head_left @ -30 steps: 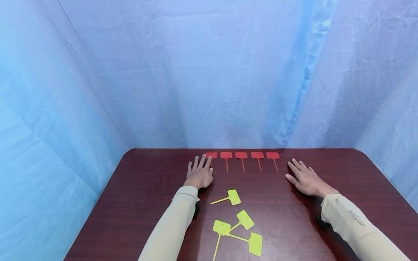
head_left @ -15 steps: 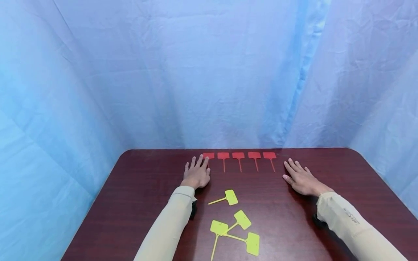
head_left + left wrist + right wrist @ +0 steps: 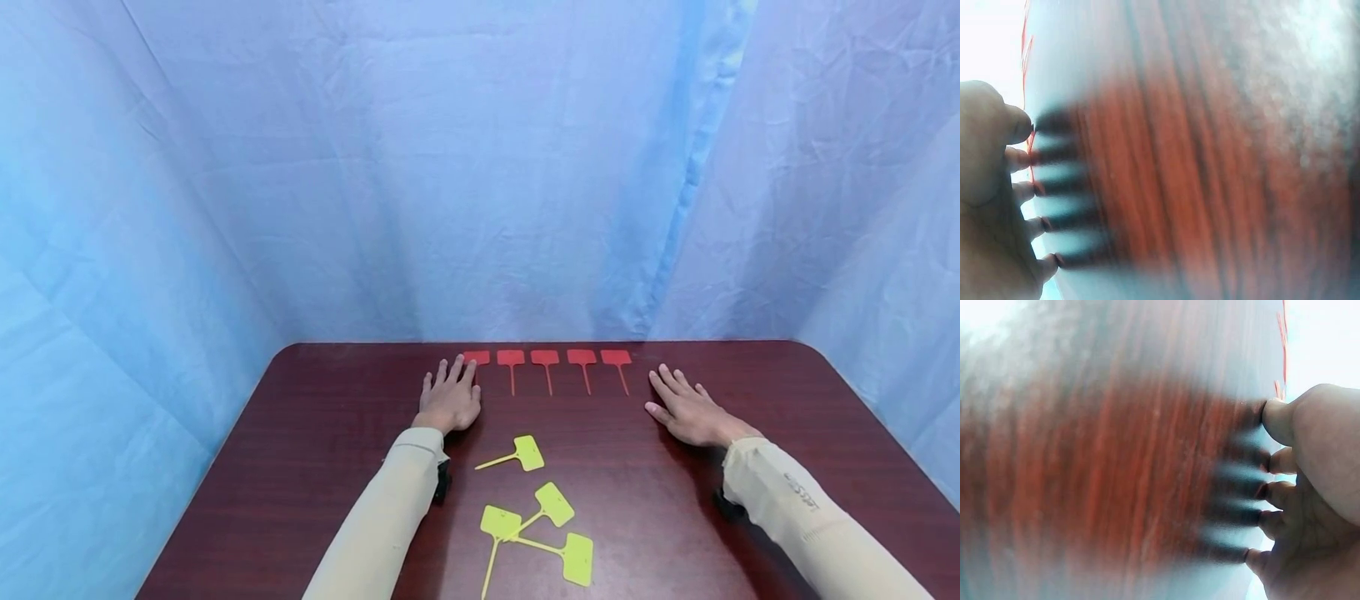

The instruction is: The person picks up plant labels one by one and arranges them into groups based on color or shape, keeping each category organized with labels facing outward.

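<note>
My left hand (image 3: 450, 404) rests palm down on the table with fingers spread, its fingertips by the leftmost red tag (image 3: 478, 357), which it partly covers. To the right of the tag row, my right hand (image 3: 693, 417) also lies with spread fingers and holds nothing. Several red T-shaped plant labels (image 3: 545, 357) stand in a neat row near the far edge, stems toward me. Nearer lie yellow labels of the same shape: one alone (image 3: 529, 452), and several in an overlapping cluster (image 3: 577, 559). In the wrist views, the left fingertips (image 3: 1050, 262) and right fingertips (image 3: 1257, 557) touch the tabletop.
The dark red wood-grain table (image 3: 300, 467) has rounded far corners. Pale blue cloth (image 3: 480, 183) hangs behind it and along both sides. A black band (image 3: 441, 483) shows under the left cuff, and a dark one (image 3: 729, 506) under the right.
Everything in the head view has slid slightly to the left. Both hands and all the labels keep their places on the table.
</note>
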The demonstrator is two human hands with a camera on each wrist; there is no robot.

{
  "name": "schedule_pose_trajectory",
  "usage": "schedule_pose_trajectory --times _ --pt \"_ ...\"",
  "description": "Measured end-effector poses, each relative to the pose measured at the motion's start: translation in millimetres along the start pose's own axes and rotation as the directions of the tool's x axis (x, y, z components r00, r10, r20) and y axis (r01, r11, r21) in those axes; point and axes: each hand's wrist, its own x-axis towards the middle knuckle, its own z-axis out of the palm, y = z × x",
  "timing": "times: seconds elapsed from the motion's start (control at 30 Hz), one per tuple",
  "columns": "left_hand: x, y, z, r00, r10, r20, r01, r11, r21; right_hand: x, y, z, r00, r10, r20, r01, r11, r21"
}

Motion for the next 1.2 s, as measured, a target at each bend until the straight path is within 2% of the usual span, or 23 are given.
schedule_pose_trajectory --times 0.33,0.5,0.6,0.7,0.8,1.0,1.2 --pt "-1.3 -0.3 -2.6 1.0 0.016 -0.01 -0.017 0.999 -0.038 1 3 -1 1.0 0.008 0.003 -0.008 1.0 -0.004" --pt "-6.2 5.4 -2.7 0.998 0.052 -0.04 -0.051 0.998 0.031 1 3 -1 1.0 0.014 0.005 -0.014 1.0 -0.007" --pt "-15.5 14.9 -3.4 0.991 0.105 -0.083 -0.097 0.991 0.093 1 3 -1 1.0 0.019 0.008 -0.019 1.0 -0.007" --pt "-30.1 27.2 -3.9 0.976 0.179 -0.124 -0.162 0.978 0.133 2 2 0 1.0 0.017 0.003 -0.017 1.0 -0.015" --pt "-47.1 39.2 -4.2 0.96 0.243 -0.142 -0.225 0.965 0.132 3 2 0 1.0 0.016 -0.002 -0.017 1.0 -0.018" --pt "-69.2 55.5 -0.2 0.947 0.308 -0.094 -0.296 0.947 0.123 3 0 0 1.0 0.024 0.0 -0.024 1.0 -0.015" --pt "-79.0 63.0 10.1 0.949 0.309 -0.061 -0.3 0.946 0.123 3 -1 0 1.0 0.02 -0.001 -0.02 1.0 -0.005"
